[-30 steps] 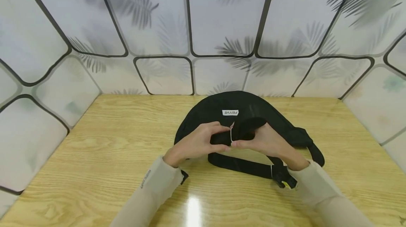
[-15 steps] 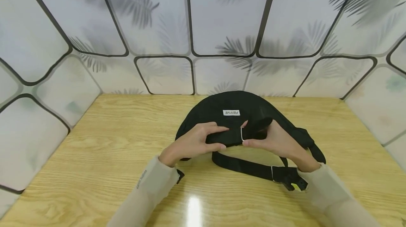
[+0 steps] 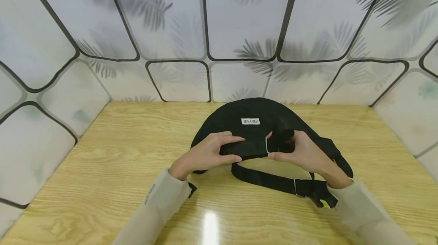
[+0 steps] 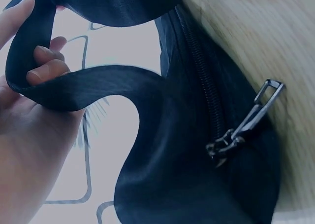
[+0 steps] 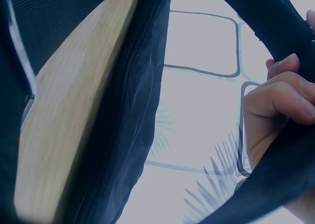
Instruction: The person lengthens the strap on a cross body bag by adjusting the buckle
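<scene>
A black crescent-shaped crossbody bag (image 3: 232, 112) with a white label (image 3: 250, 121) lies on the table in the head view. Its wide black strap (image 3: 248, 148) stretches between my hands. My left hand (image 3: 208, 153) holds the strap between thumb and fingers; the left wrist view shows the webbing (image 4: 106, 86) looping around them. Farther right, my right hand (image 3: 306, 155) pinches the strap at a metal slider (image 3: 267, 146), where a loop of webbing (image 3: 283, 132) stands up. Beside the bag's zipper (image 4: 204, 81) hangs a metal zip pull (image 4: 258, 111).
Nearer to me, another strap length (image 3: 265, 181) runs to a black buckle (image 3: 319, 193) with a yellow-green spot, by my right sleeve. The wood-grain table (image 3: 119, 142) meets a patterned backdrop (image 3: 178, 81) behind the bag and at both sides.
My right hand has moved right with the metal slider, away from my left hand, so more flat strap shows between them. My left hand has shifted slightly left.
</scene>
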`<state>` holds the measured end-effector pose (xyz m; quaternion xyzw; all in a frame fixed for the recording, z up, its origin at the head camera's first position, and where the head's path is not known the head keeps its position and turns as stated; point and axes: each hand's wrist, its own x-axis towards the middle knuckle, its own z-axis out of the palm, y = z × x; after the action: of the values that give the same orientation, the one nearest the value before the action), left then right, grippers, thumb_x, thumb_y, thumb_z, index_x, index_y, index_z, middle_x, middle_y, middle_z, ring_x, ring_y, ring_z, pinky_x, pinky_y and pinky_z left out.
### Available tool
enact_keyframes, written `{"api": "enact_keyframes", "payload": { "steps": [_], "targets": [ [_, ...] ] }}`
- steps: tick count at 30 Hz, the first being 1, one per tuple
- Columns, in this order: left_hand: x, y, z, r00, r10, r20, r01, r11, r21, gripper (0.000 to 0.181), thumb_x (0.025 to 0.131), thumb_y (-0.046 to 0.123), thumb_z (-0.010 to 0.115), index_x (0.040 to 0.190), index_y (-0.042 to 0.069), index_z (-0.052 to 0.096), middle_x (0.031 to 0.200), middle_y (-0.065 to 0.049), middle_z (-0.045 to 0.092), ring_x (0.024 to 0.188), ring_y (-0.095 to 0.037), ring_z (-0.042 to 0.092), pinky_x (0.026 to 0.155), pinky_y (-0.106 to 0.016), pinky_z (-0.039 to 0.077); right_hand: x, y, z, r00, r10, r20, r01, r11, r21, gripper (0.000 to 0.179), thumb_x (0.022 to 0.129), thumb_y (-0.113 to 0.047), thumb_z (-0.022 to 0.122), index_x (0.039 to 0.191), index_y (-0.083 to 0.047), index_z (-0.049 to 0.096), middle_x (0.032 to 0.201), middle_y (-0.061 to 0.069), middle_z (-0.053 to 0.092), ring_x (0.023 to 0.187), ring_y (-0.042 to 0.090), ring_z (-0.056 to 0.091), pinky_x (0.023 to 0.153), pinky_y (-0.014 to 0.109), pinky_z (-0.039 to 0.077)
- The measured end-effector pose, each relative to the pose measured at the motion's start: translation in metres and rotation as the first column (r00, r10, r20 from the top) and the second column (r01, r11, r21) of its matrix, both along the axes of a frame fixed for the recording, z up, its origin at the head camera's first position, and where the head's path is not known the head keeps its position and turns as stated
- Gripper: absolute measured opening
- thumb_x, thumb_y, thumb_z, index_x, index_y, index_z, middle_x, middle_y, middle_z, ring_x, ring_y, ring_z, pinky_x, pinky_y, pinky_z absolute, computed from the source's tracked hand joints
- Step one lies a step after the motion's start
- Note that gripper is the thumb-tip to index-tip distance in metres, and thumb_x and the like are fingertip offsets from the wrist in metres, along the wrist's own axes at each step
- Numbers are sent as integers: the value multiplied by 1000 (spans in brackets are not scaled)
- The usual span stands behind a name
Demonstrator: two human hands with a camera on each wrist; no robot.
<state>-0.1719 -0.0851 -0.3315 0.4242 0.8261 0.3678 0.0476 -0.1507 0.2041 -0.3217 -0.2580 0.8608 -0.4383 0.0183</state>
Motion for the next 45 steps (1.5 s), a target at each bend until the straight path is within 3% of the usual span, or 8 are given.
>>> {"api": "enact_keyframes", "payload": {
  "steps": [4, 14, 19, 33, 39, 45],
  "targets": [
    [1, -1, 0, 1000, 1, -12, -1, 1000, 9, 49, 95, 20, 75, 138, 0, 61, 89, 3, 52, 75, -8, 43, 71, -26, 42, 2, 4, -1, 1000, -20, -16, 20, 1000, 3, 35, 85, -7, 81, 117, 1, 67, 102, 6, 68, 80, 15, 61, 70, 28, 50],
    [0, -8, 2, 1000, -11, -16, 11, 1000, 12, 49, 95, 19, 75, 137, -1, 61, 86, 3, 50, 69, -7, 36, 66, -26, 38, 4, 19, -2, 998, -25, -50, 25, 1000, -8, 40, 86, -5, 80, 124, 2, 68, 116, 12, 70, 94, 10, 67, 77, 27, 52],
    [-1, -13, 3, 1000, -12, -8, 12, 1000, 10, 50, 94, 18, 75, 138, -3, 60, 86, 3, 50, 72, -8, 39, 68, -27, 39, 4, 24, -2, 998, -26, -55, 27, 1000, 14, 44, 86, -6, 81, 127, 2, 67, 113, 11, 71, 92, 11, 68, 75, 29, 52],
    [0, -31, 4, 997, 24, 73, -22, 1000, -17, 52, 94, 18, 76, 140, -1, 59, 86, 2, 50, 70, -12, 41, 67, -28, 39, 5, 35, -2, 996, -59, -60, 63, 996, 68, 36, 85, -9, 82, 117, -2, 68, 101, 3, 70, 87, 7, 65, 72, 26, 50],
    [-1, -39, 3, 995, 37, 91, -36, 999, -20, 50, 95, 17, 75, 139, -1, 60, 86, 1, 49, 67, -11, 40, 65, -28, 39, 6, 40, -7, 995, -40, -95, 40, 999, 0, 39, 83, -2, 81, 121, 0, 68, 106, -2, 69, 97, 2, 64, 79, 18, 50],
    [1, -46, 2, 992, 44, 122, -42, 999, -17, 50, 94, 14, 75, 138, -3, 60, 84, -1, 47, 65, -11, 38, 65, -27, 39, 7, 40, -10, 998, -14, -65, 13, 1000, -18, 41, 84, -1, 81, 122, 2, 67, 106, -1, 69, 95, 5, 66, 80, 19, 50]
  ]
}}
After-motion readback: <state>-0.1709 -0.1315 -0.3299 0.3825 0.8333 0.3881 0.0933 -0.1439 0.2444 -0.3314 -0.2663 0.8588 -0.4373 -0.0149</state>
